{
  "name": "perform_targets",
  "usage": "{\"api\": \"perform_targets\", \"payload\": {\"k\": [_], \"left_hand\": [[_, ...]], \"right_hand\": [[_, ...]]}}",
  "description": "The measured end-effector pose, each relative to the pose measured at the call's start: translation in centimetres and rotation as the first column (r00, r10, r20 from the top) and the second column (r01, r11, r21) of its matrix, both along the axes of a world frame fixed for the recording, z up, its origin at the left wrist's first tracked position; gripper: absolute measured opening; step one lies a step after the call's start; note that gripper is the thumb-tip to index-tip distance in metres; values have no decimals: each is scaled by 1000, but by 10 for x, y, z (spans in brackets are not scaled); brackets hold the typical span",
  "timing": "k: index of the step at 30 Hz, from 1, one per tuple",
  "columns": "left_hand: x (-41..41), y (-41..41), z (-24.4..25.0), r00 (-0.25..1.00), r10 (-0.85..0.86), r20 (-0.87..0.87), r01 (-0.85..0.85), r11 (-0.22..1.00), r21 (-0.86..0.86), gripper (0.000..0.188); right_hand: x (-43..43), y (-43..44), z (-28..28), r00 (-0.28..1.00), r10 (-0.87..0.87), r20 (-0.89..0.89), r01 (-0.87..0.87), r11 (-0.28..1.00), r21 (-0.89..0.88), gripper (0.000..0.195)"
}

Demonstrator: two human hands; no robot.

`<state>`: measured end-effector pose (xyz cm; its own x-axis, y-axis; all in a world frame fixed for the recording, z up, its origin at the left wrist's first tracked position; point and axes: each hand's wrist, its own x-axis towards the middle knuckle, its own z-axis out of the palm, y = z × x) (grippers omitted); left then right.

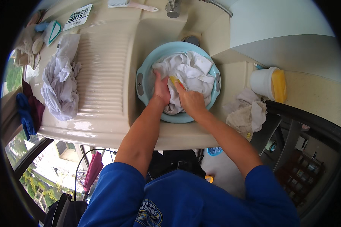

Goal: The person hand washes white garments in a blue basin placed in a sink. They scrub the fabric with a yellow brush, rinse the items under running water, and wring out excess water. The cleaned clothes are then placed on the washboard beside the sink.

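Note:
A light-blue plastic basin [178, 118] with grey handle pads stands in the sink, holding bunched white cloth [200, 66] that looks like a garment. My left hand [161, 89] is inside the basin at the cloth's left side, its thumb and fingers spread around a fold. Close beside it, my right hand [189, 101] grips a small yellow and orange object [174, 80], pressed near the cloth; its kind cannot be told, as my fingers partly cover it.
Left of the ribbed washboard [102, 71] lies crumpled white clothing [62, 85]. A brush [130, 4] and a faucet [173, 8] are at the back. At right are rags [245, 110] and a white tub [262, 82] with a yellow cloth or sponge [279, 86].

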<state>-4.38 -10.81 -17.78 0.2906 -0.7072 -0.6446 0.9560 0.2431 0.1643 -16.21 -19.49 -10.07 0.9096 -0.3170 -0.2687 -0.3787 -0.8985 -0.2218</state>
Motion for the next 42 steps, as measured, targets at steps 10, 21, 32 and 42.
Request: {"api": "perform_targets", "payload": {"k": [10,21,32,42], "left_hand": [[-3,3,13,997,-4,-76,3,1000,-14,119],[-2,-3,9,997,-2,-72,2,1000,0,94],[5,12,19,994,95,-47,-89,990,107,46],[9,64,82,985,-34,171,46,997,-67,42]], "right_hand": [[9,-11,6,999,19,-47,-22,998,-51,62],[20,-10,-3,999,-54,-3,54,998,-20,46],[-62,-16,61,935,-344,84,336,937,91,40],[-33,-42,27,912,-408,-28,409,913,8,39]]}}
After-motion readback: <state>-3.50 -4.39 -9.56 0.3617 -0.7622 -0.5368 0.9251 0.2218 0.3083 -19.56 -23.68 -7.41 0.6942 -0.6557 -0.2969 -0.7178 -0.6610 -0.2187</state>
